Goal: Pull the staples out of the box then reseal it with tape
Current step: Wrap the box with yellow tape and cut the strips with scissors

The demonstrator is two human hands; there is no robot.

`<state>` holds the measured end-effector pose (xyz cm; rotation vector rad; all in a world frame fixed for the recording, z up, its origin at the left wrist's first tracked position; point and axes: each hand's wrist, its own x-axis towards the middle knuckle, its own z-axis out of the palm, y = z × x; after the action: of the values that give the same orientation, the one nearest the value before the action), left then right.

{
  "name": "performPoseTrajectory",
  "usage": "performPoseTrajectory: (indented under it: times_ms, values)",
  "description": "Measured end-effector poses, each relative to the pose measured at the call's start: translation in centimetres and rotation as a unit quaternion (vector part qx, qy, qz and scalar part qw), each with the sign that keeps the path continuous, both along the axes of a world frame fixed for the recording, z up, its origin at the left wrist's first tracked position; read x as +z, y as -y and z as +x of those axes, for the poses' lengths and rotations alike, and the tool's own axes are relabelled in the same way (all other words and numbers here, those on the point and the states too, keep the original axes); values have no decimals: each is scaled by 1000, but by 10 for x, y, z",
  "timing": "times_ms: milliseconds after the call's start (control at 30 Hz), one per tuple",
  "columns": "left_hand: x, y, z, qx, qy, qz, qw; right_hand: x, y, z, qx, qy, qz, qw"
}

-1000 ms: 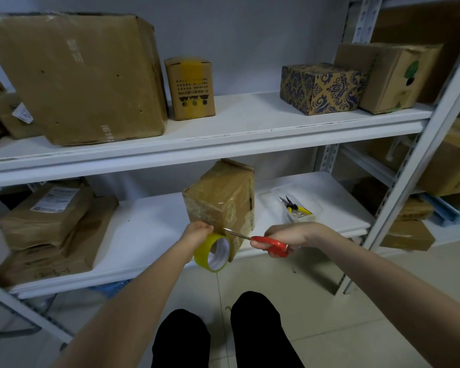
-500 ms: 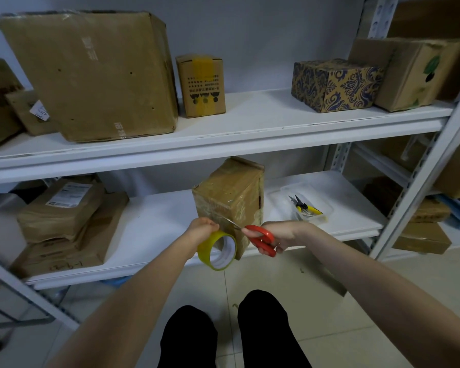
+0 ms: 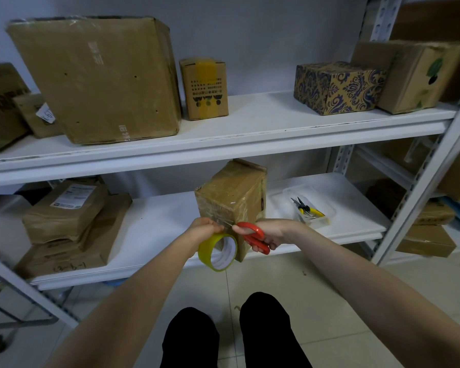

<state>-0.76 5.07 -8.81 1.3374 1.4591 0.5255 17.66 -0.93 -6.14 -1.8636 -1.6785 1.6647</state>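
The left hand's [image 3: 205,229] fingers curl round a yellow tape roll [image 3: 215,252]; the right hand's [image 3: 272,232] fingers grip red scissors [image 3: 254,237]. Just beyond both, the taped box [image 3: 231,200] stands on the white lower shelf [image 3: 157,221]. A tray [image 3: 327,216] of pliers lies right of them, with the tiled floor [image 3: 329,301] below.

yellow tape roll [image 3: 217,251], red scissors [image 3: 252,236]

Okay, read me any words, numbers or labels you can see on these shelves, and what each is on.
"13-6-1", handwritten, uncertain: flat carton, lower shelf, left.
Shipping label on the parcel above it: too small to read.
Print on the small yellow-taped box: too small.
Black characters on the far-left box: blurred, cut off.
Faint print on the large box: unreadable.
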Motion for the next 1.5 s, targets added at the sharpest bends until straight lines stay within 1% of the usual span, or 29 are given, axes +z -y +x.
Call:
performPoseTrajectory:
  times_ms: [200, 300, 400, 733, 900, 1000, 1067, 1167, 1267, 1400, 1500]
  values:
    - [4, 1, -4, 2, 3, -31, 1000, -8, -2, -2, 4, 0, 56, 998]
    - [7, -1, -7, -4, -10, -48, 999, -10, -2, 0, 3, -2, 101, 995]
    - [10, -4, -9, -7, -19, -57, 998, -9, -1, 0, 11, -5, 119, 993]
    - [32, 4, -9, -33, -85, 1, 996, 0, -1, 5, 8, 2, 134, 991]
    - [38, 4, -9, -51, -115, 20, 992, -4, -4, 1, -4, -6, 112, 994]
    - [40, 5, -8, -61, -112, 19, 992, 0, -4, -3, 4, -15, 77, 997]
    - [42, 6, -7, -67, -107, 15, 992, 2, -3, -5, 6, -16, 71, 997]
    - [45, 7, -7, -72, -99, 3, 992, 0, -3, -6, -2, -25, 76, 997]
    - [46, 8, -9, -71, -94, 0, 993, -3, -3, -5, -18, -31, 102, 994]
    - [48, 7, -7, -85, -154, 37, 984, -1, -2, -2, -29, -33, 125, 991]
    - [50, 9, -5, -106, -249, 97, 958, 2, -2, -5, -18, -14, 124, 992]
